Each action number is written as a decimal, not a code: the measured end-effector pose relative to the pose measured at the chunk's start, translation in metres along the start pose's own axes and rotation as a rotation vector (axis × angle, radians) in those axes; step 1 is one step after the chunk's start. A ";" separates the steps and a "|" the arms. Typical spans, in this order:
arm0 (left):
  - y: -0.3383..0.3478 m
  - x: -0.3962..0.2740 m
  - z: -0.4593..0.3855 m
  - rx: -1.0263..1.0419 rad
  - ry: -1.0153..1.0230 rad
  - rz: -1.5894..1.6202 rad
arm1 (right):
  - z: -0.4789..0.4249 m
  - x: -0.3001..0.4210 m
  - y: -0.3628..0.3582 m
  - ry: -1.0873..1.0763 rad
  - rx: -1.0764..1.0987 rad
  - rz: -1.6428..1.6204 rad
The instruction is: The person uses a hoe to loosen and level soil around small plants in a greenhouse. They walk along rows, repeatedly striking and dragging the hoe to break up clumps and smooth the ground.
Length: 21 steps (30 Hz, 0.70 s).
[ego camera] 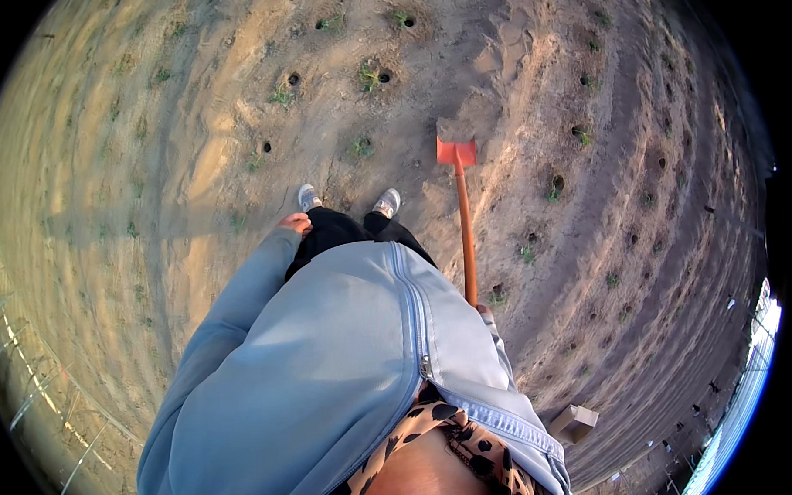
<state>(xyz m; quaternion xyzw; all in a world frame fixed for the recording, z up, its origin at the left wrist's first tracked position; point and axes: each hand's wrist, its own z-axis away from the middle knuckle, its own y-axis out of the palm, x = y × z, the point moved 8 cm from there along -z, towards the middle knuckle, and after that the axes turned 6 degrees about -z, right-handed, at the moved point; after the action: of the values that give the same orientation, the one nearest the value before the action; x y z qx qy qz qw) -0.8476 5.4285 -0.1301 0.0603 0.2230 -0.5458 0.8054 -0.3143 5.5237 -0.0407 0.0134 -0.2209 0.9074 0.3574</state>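
Note:
My right hand (484, 309), mostly hidden behind my jacket and sleeve, is at the upper end of a long wooden shovel handle (466, 238) and grips it. The shovel's flat red-orange metal blade (456, 152) points away from me, at the soil to the right of my shoes. My left hand (296, 223) hangs beside my dark trousers with its fingers curled; whether it holds anything small cannot be told. In front of my feet, small green plants (362, 146) grow in the soil, several with a round dark hole (384, 78) next to them.
More rows of plants and holes run along the right, beside a furrow and soil ridge (515, 99). An open cardboard box (574, 423) lies at the lower right. Thin poles (83, 462) stand at the lower left edge. My shadow (140, 222) falls to the left.

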 end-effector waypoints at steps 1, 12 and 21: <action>0.001 0.004 -0.007 0.015 0.005 0.007 | -0.006 -0.014 0.004 -0.007 0.009 0.072; 0.009 0.013 -0.023 -0.002 0.050 0.036 | -0.028 -0.045 0.011 -0.018 0.044 0.379; 0.001 0.024 -0.011 -0.048 0.014 0.093 | -0.034 -0.026 0.018 -0.040 0.076 0.384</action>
<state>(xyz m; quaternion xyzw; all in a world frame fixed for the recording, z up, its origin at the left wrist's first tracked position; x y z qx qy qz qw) -0.8426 5.4117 -0.1501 0.0551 0.2387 -0.5017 0.8296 -0.3024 5.5090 -0.0835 0.0025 -0.1923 0.9660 0.1727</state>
